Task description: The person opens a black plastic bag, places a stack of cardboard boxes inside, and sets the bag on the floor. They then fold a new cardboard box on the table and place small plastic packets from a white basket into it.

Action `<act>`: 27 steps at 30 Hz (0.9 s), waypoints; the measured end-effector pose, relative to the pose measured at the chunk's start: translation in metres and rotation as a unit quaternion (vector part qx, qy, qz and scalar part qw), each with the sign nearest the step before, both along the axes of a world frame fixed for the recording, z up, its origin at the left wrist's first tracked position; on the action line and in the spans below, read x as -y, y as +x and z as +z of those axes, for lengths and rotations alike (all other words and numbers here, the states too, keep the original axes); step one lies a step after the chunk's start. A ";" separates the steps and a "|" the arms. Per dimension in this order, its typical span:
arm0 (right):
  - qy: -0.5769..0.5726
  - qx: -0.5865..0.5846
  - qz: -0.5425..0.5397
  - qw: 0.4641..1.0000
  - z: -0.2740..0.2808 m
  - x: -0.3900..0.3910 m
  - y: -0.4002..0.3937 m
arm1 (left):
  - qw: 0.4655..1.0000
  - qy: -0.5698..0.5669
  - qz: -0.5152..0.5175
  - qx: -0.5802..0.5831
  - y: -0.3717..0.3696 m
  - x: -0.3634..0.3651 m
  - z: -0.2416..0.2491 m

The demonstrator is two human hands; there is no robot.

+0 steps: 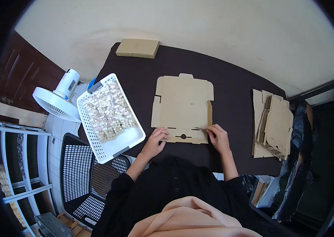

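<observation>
A flat, partly unfolded cardboard box (183, 100) lies on the dark tabletop in front of me. Its right side flap (209, 112) stands up, while the left side flap looks flat. Slots and a round hole show along the near edge. My left hand (157, 141) is closed at the near left corner, fingers over the cardboard and the thumb partly hidden. At the near right corner, my right hand (219, 138) pinches the cardboard beside the raised flap.
Left of the cardboard, a white basket (137, 136) holds many small packets. A closed cardboard box (138, 47) sits at the back left. Stacked folded cardboard (275, 126) lies at the right. Beyond the left edge are a white fan (54, 102) and a black crate (78, 173).
</observation>
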State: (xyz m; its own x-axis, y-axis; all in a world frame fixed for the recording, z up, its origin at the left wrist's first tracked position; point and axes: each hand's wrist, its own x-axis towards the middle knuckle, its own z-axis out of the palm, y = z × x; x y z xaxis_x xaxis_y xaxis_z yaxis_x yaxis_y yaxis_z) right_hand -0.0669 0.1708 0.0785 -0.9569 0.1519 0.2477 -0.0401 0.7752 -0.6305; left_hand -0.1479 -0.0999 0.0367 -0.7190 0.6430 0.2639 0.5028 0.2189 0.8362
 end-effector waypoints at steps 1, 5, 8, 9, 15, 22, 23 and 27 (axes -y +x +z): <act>0.010 -0.002 0.019 1.000 0.000 -0.001 -0.001 | 1.000 0.008 0.004 0.002 0.000 0.000 0.001; 0.006 0.024 0.044 0.999 0.006 -0.003 -0.004 | 0.999 0.039 0.033 0.016 -0.001 -0.003 0.004; -0.019 0.048 0.062 0.997 0.012 -0.006 -0.006 | 0.996 0.051 0.066 0.026 -0.001 -0.007 0.007; -0.012 0.060 0.074 0.995 0.014 -0.007 -0.007 | 0.996 0.052 0.073 0.027 -0.002 -0.008 0.007; 0.023 0.150 0.118 0.981 0.028 -0.013 -0.011 | 0.992 0.056 0.101 0.049 -0.006 -0.010 0.003; -0.026 0.118 0.168 0.978 0.024 -0.019 -0.010 | 0.986 0.057 0.139 0.077 -0.011 -0.013 -0.009; -0.026 0.118 0.167 0.978 0.023 -0.018 -0.010 | 0.986 0.057 0.138 0.077 -0.011 -0.014 -0.008; -0.063 0.122 0.122 0.983 0.011 -0.016 -0.010 | 0.979 0.061 0.189 0.049 -0.016 -0.025 -0.008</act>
State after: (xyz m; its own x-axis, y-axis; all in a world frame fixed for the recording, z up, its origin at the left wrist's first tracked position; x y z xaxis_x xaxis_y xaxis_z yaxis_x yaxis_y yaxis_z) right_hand -0.0766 0.1869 0.0900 -0.9971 -0.0756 0.0003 -0.0515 0.6763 -0.7348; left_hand -0.1637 -0.0753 0.0282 -0.9247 0.2950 0.2405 0.3219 0.2692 0.9077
